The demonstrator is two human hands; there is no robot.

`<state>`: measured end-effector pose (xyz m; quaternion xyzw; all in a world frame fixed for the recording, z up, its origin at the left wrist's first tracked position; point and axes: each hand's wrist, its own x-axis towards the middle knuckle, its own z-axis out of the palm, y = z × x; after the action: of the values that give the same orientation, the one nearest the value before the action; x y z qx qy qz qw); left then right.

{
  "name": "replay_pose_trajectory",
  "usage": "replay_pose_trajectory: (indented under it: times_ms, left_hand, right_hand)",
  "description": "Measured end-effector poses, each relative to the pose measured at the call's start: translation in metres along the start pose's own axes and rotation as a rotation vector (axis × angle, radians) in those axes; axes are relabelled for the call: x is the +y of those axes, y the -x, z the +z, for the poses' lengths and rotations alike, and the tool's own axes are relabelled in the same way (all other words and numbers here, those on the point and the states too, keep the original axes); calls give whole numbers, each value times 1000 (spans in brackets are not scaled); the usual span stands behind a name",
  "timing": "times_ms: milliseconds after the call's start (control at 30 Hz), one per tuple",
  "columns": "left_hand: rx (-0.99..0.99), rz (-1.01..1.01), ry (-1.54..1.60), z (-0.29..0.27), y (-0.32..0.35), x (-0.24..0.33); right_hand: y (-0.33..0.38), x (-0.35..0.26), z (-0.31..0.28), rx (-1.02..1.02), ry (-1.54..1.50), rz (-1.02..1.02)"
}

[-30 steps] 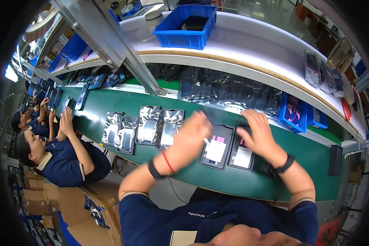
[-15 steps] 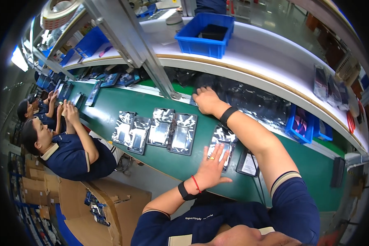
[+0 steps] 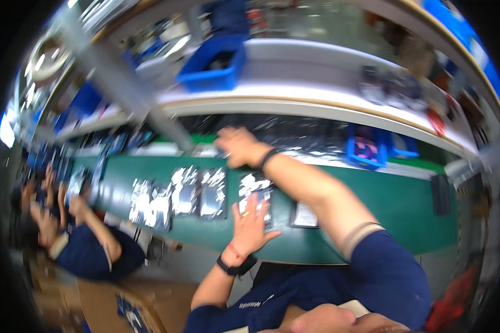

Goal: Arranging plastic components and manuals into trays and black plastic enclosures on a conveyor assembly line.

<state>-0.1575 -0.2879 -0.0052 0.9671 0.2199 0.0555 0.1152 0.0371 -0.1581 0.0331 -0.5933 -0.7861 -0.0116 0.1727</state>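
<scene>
My left hand (image 3: 249, 226) is open with its fingers spread, resting on the near part of a flat dark package in shiny clear film (image 3: 255, 184). Farther back, my right hand (image 3: 238, 146) is at the rear edge of the green table (image 3: 361, 200), beside a row of black plastic-wrapped items (image 3: 300, 133). Motion smears its fingers, so I cannot tell whether they hold anything. Several similar film-covered packages (image 3: 212, 193) lie in a line to the left. Partly behind my right forearm is a dark flat item with a white label (image 3: 305, 215).
Above the table's back runs a white shelf (image 3: 294, 83) with a blue bin (image 3: 214, 66). Smaller blue bins (image 3: 366, 147) stand at the back right. A metal post (image 3: 128, 77) rises at the left. A co-worker (image 3: 89, 244) sits left, near a cardboard box (image 3: 105, 299).
The view has swung, shifting the whole scene leftward and blurring it. My right hand remains at the table's back edge, and my left hand stays spread on the package.
</scene>
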Motion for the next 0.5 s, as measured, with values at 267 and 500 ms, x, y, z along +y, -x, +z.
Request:
replay_pose_trajectory:
  times_ms: [267, 500]
  left_hand:
    - [3, -103, -61, -3, 7, -13]
    - [67, -141, -71, -2, 14, -29]
  right_hand:
    - [-17, -8, 37, 53, 339, 15]
    - [159, -64, -69, 351, 67, 29]
